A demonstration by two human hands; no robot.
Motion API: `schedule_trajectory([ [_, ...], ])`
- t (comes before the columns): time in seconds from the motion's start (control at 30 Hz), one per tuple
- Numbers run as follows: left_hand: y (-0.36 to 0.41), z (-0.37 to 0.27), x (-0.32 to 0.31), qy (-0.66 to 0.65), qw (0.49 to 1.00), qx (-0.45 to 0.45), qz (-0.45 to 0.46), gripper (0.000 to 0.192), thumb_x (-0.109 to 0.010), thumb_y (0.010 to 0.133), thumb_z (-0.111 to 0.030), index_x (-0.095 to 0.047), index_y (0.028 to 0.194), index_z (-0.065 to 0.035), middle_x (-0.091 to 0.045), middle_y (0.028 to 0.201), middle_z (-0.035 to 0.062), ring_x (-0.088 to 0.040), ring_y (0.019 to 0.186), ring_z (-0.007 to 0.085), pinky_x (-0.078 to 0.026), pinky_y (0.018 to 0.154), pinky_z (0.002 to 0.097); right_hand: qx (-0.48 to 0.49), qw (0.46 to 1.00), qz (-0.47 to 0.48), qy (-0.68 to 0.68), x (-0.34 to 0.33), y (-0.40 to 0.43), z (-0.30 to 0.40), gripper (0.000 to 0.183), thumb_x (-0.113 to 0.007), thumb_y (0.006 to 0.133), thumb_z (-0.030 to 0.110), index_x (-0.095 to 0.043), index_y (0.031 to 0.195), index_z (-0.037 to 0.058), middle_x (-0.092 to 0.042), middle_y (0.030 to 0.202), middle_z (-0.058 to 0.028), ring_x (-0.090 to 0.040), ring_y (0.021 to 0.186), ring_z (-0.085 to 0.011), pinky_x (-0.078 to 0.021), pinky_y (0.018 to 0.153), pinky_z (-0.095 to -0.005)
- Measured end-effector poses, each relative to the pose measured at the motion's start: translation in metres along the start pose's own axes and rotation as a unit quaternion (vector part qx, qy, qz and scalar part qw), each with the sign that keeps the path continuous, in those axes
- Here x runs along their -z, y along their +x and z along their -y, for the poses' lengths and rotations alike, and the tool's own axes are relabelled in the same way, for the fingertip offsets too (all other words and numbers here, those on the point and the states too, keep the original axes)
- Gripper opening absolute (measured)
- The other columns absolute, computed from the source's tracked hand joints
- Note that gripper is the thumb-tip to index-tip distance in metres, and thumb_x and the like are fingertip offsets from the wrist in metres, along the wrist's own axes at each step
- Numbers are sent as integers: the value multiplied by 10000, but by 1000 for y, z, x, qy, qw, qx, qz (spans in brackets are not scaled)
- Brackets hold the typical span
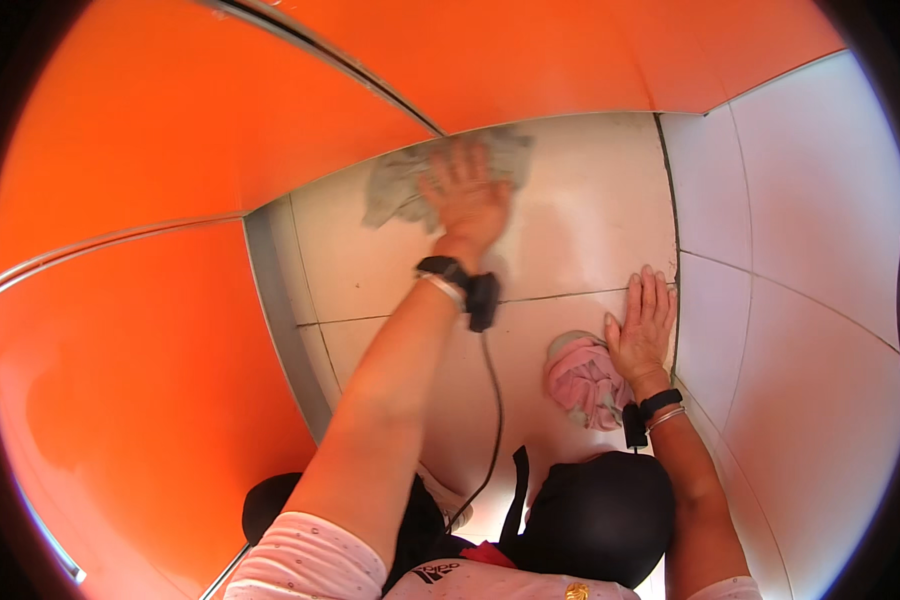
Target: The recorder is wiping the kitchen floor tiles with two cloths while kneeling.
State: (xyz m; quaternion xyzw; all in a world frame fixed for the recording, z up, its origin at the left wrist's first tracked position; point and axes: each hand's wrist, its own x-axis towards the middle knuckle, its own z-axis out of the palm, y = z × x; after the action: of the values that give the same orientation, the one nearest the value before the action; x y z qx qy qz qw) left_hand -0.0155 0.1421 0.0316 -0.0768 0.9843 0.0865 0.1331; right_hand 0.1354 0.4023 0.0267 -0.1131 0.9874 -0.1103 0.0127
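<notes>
Spread flat on the tiled floor [592,217] is a grey-green cloth [397,191], close against the foot of an orange panel. My left hand [469,191], slightly blurred, presses on this cloth with the palm down and fingers spread. Its far edge lies near the panel's base. My right hand [645,330] rests palm down on the floor beside the wall, holding nothing. Just left of that hand lies a crumpled pink cloth [586,379] with greyish edges. The thumb is very near the pink cloth; whether it touches cannot be told.
Glossy orange panels [157,127] with metal trim rise ahead and on the left. A grey strip [289,315] edges the left panel's base. White wall tiles [780,187] stand on the right. A black cable [497,390] runs from the left wrist device [480,296] towards my lap.
</notes>
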Motion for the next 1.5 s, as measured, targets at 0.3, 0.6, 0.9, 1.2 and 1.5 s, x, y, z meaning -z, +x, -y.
schedule_trajectory([
  [0.3, -5, 12, 1, -76, 966, -243, -32, 586, -463, 889, -307, -308, 1420, -114, -247, 1489, 106, -151, 1385, 355, -80, 1112, 530, 5, 1000, 13, -8, -2, -1, 0, 684, -544, 827, 310, -309, 1382, -12, -257, 1472, -167, -206, 1358, -360, -138, 1104, -506],
  [0.6, 0, 229, 37, 14, 996, 7, -88, 592, -438, 894, -298, -310, 1398, -15, -292, 1462, 170, -249, 1349, 363, -198, 1119, 444, 17, 999, 4, -27, 5, -1, -1, 676, -539, 830, 289, -298, 1382, -18, -252, 1470, -181, -202, 1355, -372, -134, 1104, -512],
  [0.9, 11, 263, 40, -10, 988, 121, -100, 543, -410, 908, -230, -333, 1364, 56, -334, 1404, 255, -294, 1306, 395, -246, 1089, 453, 7, 1000, -8, -2, -1, -2, -3, 678, -546, 819, 310, -321, 1368, -17, -265, 1462, -177, -206, 1353, -371, -133, 1103, -517],
  [1.2, 7, 56, -11, -35, 975, -129, -180, 521, -519, 818, -172, -459, 1306, 0, -408, 1382, 197, -332, 1293, 383, -209, 1108, 465, -20, 1000, 11, 14, -1, -6, -7, 689, -556, 812, 362, -349, 1364, 4, -260, 1471, -155, -209, 1363, -337, -138, 1101, -529],
  [1.5, 38, -177, -18, -47, 963, -262, -35, 500, -430, 865, -199, -416, 1334, -26, -328, 1452, 108, -242, 1330, 381, -121, 1116, 483, -31, 998, 34, 33, 2, -1, 0, 675, -525, 837, 398, -352, 1368, 20, -271, 1467, -141, -207, 1364, -322, -120, 1107, -516],
])
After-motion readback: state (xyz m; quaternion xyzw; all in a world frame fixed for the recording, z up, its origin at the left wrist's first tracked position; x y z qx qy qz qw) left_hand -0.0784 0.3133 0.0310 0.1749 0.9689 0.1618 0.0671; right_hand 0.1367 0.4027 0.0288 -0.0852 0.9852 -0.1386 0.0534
